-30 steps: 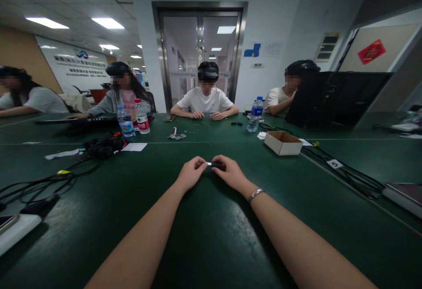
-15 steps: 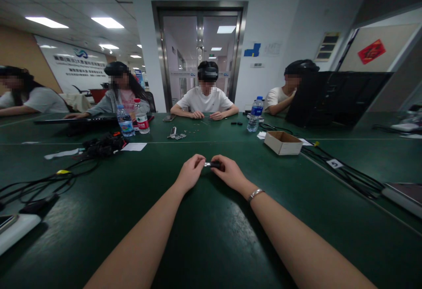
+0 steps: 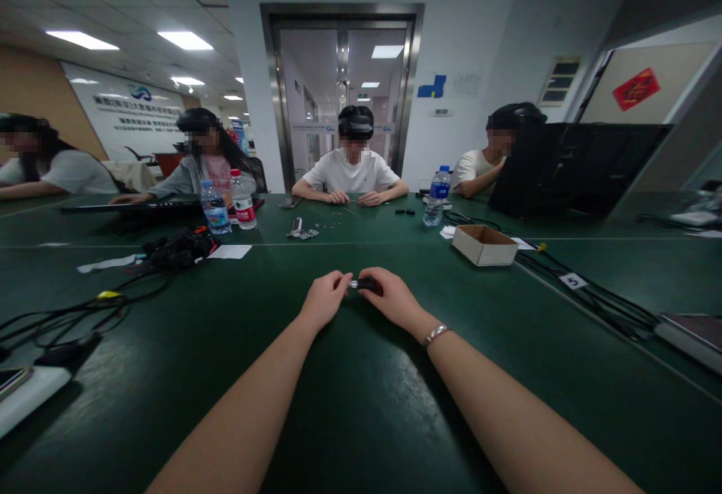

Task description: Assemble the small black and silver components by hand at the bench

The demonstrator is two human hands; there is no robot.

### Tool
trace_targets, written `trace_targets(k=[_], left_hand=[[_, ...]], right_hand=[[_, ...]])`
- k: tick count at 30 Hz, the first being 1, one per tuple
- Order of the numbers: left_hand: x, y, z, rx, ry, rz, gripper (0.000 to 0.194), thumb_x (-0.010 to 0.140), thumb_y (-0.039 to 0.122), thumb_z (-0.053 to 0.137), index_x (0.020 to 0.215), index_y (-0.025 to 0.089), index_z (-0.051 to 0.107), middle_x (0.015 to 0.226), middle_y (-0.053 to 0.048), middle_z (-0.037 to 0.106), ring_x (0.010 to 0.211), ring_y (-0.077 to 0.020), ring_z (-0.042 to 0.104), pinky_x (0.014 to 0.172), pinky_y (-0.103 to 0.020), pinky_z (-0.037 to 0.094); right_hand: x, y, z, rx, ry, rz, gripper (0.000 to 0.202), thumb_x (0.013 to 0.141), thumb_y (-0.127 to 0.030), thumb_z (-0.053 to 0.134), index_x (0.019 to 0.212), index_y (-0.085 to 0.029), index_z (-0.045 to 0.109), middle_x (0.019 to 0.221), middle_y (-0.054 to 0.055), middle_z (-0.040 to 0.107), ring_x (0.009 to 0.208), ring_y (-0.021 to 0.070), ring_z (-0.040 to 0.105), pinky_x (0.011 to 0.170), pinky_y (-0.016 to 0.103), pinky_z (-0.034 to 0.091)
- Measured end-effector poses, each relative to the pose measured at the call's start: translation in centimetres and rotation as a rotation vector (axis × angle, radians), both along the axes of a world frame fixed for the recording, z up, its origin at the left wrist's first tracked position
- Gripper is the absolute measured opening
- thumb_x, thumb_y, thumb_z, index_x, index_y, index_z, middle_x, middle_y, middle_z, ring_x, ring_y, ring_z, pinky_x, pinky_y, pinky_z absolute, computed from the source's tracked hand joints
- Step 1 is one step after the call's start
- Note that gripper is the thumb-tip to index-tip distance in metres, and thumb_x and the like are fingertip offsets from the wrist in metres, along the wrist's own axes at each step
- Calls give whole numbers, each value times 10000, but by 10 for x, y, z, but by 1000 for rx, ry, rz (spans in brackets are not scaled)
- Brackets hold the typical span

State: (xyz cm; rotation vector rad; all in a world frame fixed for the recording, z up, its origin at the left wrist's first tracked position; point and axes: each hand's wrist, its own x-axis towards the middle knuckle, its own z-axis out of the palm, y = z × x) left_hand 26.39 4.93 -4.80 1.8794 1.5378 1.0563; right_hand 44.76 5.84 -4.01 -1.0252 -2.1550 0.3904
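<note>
A small black and silver cylinder [image 3: 365, 283] lies level between my hands, just above or on the green table; I cannot tell which. My left hand [image 3: 327, 297] pinches its silver end between thumb and fingers. From the other side, my right hand [image 3: 392, 297] has its fingers closed around the black part and hides much of it. A silver bracelet [image 3: 436, 334] circles my right wrist. What kind of object the cylinder is cannot be made out at this size.
An open cardboard box [image 3: 483, 246] stands to the right, beside black cables [image 3: 598, 300]. Water bottles [image 3: 216, 208] and a dark bundle of gear [image 3: 177, 250] are at left. Opposite, a person [image 3: 353, 167] works near small metal parts [image 3: 303, 231]. A phone [image 3: 16, 380] rests near left.
Both hands stay almost in place around the cylinder. My right hand's fingers have shifted very slightly left, and a little less of the cylinder shows.
</note>
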Motion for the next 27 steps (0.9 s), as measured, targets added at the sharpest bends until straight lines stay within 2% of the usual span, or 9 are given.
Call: trace_targets(k=[3,7,10,12,15,17,20,23,27], left_hand=[[0,0,0,-2,-50,-36,363,854,494,429,764,193,610,686,0,623,649,-148,572,649,-269,422],[2,-1,1,54,-163,-105,144,787,317,579,874,207,614,871,-16,656,814,-155,605,734,-272,462],[2,0,0,82,-151,-109,135,742,212,619,877,211,612,942,-23,656,861,-160,604,762,-285,469],[2,0,-1,90,-140,-108,215,735,222,645,947,219,610,1015,-33,652,911,-170,602,789,-296,467],[2,1,-2,45,-170,-93,353,759,342,651,1080,215,579,1101,-64,635,972,-185,595,815,-304,470],[3,2,-1,11,-156,-46,324,818,420,563,1053,200,598,1066,-71,639,960,-188,593,823,-310,464],[3,1,1,19,-27,12,361,878,467,418,887,190,649,950,-63,632,906,-199,587,820,-324,446],[3,1,2,24,58,-11,387,885,475,385,833,200,652,899,-53,615,873,-199,581,791,-318,443],[2,1,0,72,-34,-106,229,869,353,457,927,219,633,973,-41,627,915,-174,585,842,-297,450]], right_hand=[[1,1,-1,-9,7,-1,205,787,-195,603,990,-221,603,923,20,622,773,141,559,703,275,439],[3,6,-5,-30,21,-9,198,794,-233,606,991,-212,610,917,24,632,772,144,564,704,275,441],[3,8,-7,-41,22,-7,201,802,-252,601,996,-206,621,912,30,641,770,145,566,703,275,440],[3,8,-7,-41,26,-2,200,808,-259,594,997,-205,629,916,33,645,775,147,569,706,275,440],[3,8,-5,-40,35,-14,190,813,-265,587,986,-201,630,906,33,647,768,148,568,701,277,440],[3,7,-5,-41,32,-22,185,812,-269,587,980,-202,626,895,30,646,755,146,564,693,275,439],[3,7,-4,-44,26,-26,187,810,-273,588,980,-206,624,885,28,643,740,143,557,678,272,435],[3,6,-3,-52,22,-26,187,812,-273,585,981,-203,625,885,29,644,733,141,553,672,270,433],[3,7,-4,-60,32,-30,188,815,-276,586,981,-197,625,908,35,648,754,144,558,691,271,436]])
